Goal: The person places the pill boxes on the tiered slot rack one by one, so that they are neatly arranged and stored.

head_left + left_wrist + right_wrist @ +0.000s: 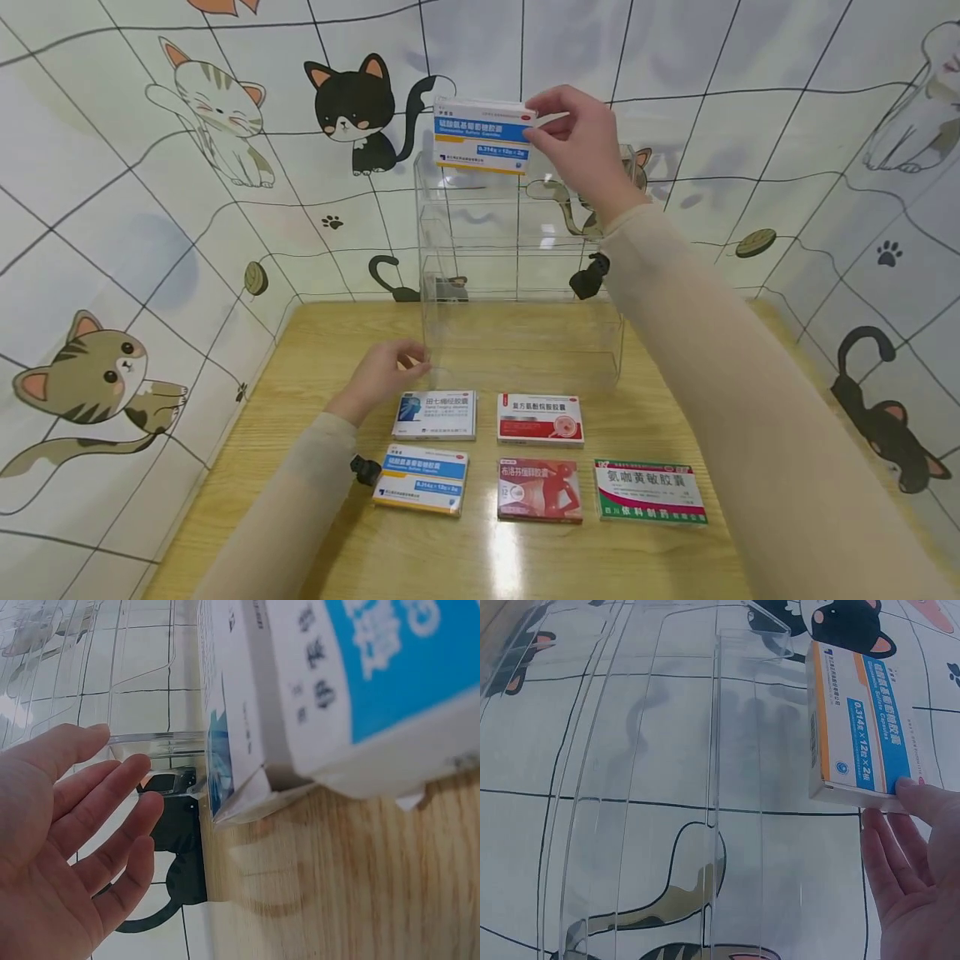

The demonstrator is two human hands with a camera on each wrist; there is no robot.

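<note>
A white, blue and yellow medicine box (483, 137) is pinched at its right end between the thumb and fingers of my right hand (581, 142). In the head view it overlaps the top left of a clear acrylic rack (517, 367); the right wrist view shows the same box (862, 724) beside the rack's upper tier. Low down, my left hand (382, 375) has relaxed, spread fingers, its fingertips right at the rack's bottom left edge. The left wrist view shows that palm (75, 847) holding nothing. Just below it lies a white medicine box with a blue picture (435, 415).
On the wooden table (300, 333) lie a second blue-and-white box (422, 481), a red-and-white box (540, 418), a dark red box (539, 490) and a green-and-white box (650, 492). Cat-printed tiled walls (480, 50) stand behind and at both sides.
</note>
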